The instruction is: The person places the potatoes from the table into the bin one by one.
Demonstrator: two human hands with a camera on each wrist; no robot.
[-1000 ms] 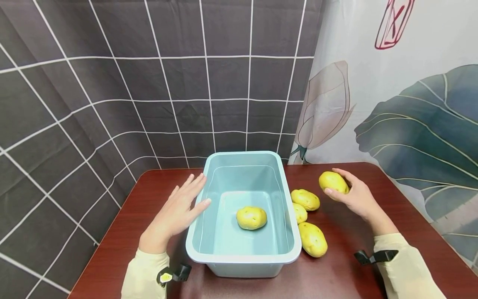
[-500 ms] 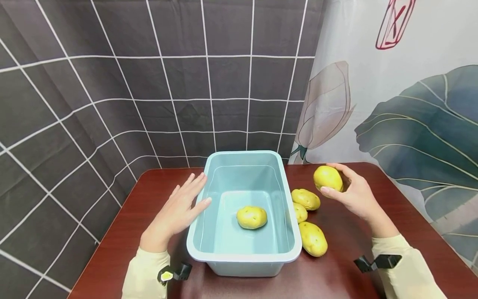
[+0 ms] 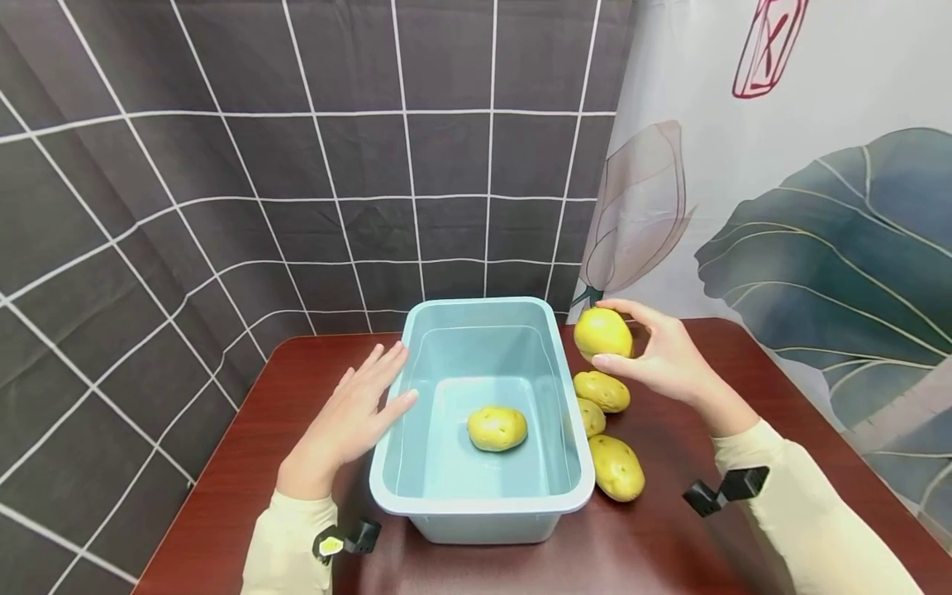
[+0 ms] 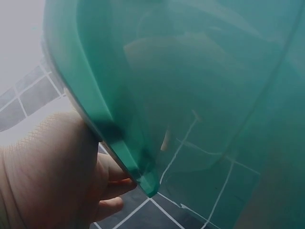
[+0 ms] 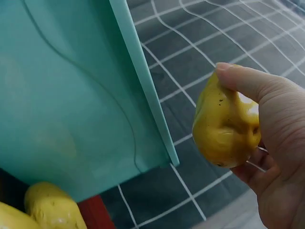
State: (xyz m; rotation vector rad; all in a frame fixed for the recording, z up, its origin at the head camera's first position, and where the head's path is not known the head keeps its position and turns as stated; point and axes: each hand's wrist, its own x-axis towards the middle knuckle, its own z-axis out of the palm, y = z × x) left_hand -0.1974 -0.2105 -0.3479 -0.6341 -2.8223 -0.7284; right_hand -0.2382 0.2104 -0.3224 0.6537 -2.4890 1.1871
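Observation:
My right hand [image 3: 665, 355] grips a yellow potato [image 3: 602, 333] between thumb and fingers, raised above the table just right of the bin's far right side. In the right wrist view the potato [image 5: 226, 126] shows a dented, spotted skin. A light blue plastic bin [image 3: 483, 505] stands in the middle with one potato [image 3: 497, 429] on its floor. With fingers extended, my left hand [image 3: 345, 417] rests against the bin's left rim. The left wrist view shows that hand [image 4: 57, 162] beside the bin wall [image 4: 190, 86].
Three more potatoes lie along the bin's right side: a far one [image 3: 602, 391], a partly hidden one [image 3: 592, 417] and a near one [image 3: 616, 468]. The reddish-brown table [image 3: 253, 463] backs onto a dark gridded curtain [image 3: 357, 165].
My right hand has carried its potato leftward and slightly up, toward the bin. The left hand and the other potatoes keep their places; the whole view has shifted slightly.

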